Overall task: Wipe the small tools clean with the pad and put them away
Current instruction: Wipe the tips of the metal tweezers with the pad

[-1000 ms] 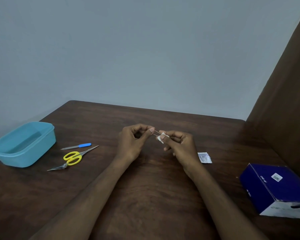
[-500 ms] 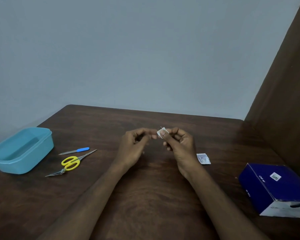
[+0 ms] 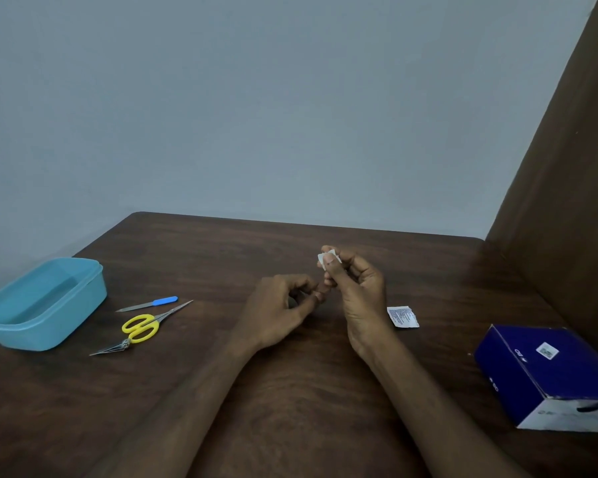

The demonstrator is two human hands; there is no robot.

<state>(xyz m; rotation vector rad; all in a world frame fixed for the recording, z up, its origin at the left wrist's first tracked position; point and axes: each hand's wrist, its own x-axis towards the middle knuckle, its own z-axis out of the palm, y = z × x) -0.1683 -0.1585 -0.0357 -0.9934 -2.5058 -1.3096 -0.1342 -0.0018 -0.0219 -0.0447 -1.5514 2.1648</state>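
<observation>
Over at the middle of the surface: both hands are up close together, right a bit higher than left
Right hand (image 3: pixel 354 291): pinching a small white pad (image 3: pixel 326 259) between thumb and fingertips, pad sticks out at the top of the fingers
Left hand (image 3: pixel 278 313): fingers curled in, tips nearly touching the right hand; can't really tell if it's got a tiny tool in there or nothing at all, too small and dark to see
Surface (image 3: pixel 290 391): dark brown wood grain
Blue tub (image 3: pixel 44 303): light blue plastic, lid off, sits way out at 9 o'clock from the hands
Nail file (image 3: pixel 147 304): metal with a blue handle, lying flat just right of the tub
Scissors (image 3: pixel 149 324): yellow handles, long thin blades pointing toward 2 o'clock, right beside the file
Clippers-looking thing (image 3: pixel 110 348): small pointy metal tool, touching the scissors handle end, pointing to 8 o'clock
Wrapper (image 3: pixel 403 316): torn white packet with print, lying at 3 o'clock just past the right wrist
Box (image 3: pixel 546 370): dark blue cardboard, white end facing out, sitting at 4 o'clock near the brown side panel (image 3: pixel 567 201)
</observation>
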